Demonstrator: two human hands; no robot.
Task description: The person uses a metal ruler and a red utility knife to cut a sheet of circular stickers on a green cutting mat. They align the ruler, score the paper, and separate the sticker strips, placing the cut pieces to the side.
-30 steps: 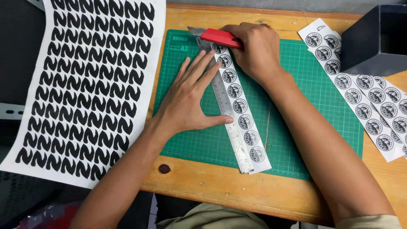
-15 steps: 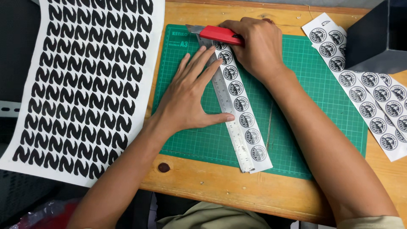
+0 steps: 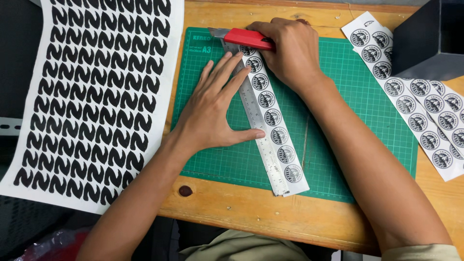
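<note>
Near the mat's [image 3: 367, 121] top edge, right hand [image 3: 290, 53] grips the red knife [image 3: 244, 37]; left hand [image 3: 217, 108], fingers spread flat, pins the ruler [image 3: 258, 125] — press firmly, fingertips clear of its edge beside the sticker strip [image 3: 275, 123].

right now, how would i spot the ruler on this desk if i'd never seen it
Find the green cutting mat in the middle of the wooden desk. Under the left hand, a narrow steel ruler runs slantwise from the red knife toward the mat's near edge. It is bare grey metal, while the paper strip alongside it is white with round black stickers.
</note>
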